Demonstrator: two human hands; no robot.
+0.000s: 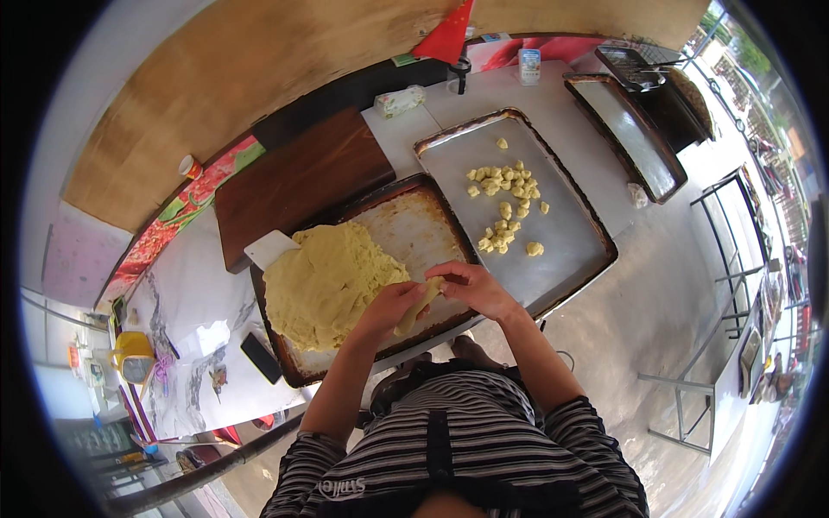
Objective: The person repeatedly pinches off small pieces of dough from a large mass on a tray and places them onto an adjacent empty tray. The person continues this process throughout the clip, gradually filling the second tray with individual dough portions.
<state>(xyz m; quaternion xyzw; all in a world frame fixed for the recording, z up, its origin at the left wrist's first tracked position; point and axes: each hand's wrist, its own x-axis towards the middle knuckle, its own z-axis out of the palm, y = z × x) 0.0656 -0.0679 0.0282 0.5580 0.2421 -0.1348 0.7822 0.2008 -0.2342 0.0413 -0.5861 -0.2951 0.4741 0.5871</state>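
**Above the browned tray's near edge: two hands on one strip of dough**

Toward the near right corner of the browned tray (423, 223), the left hand (390, 306) is curled around a strip of dough (414, 319), thumb laid along it; its lower fingers are hidden. The right hand (477, 289) pinches the strip's upper end between thumb and fingertips. The strip slants, its lower end pointing toward the tray's near edge.

A large mass of yellow dough (332, 276) fills the left part of the same tray, close to the left hand. At the tray's far left corner, a white scraper (270, 249) lies against the edge of the mass.

Just beside the browned tray's right edge is a grey tray (561, 220). Small dough lumps (508, 183) are clustered around its middle, with a single one near its far edge and another apart from the rest, toward its near edge.

Beyond the browned tray's far edge, a dark wooden board (302, 181) rests on the white counter (194, 298). A black phone (261, 357) lies on the counter just left of that tray, toward the near edge. A tissue pack (400, 101) stands near the counter's far edge, beyond the grey tray's far left corner.
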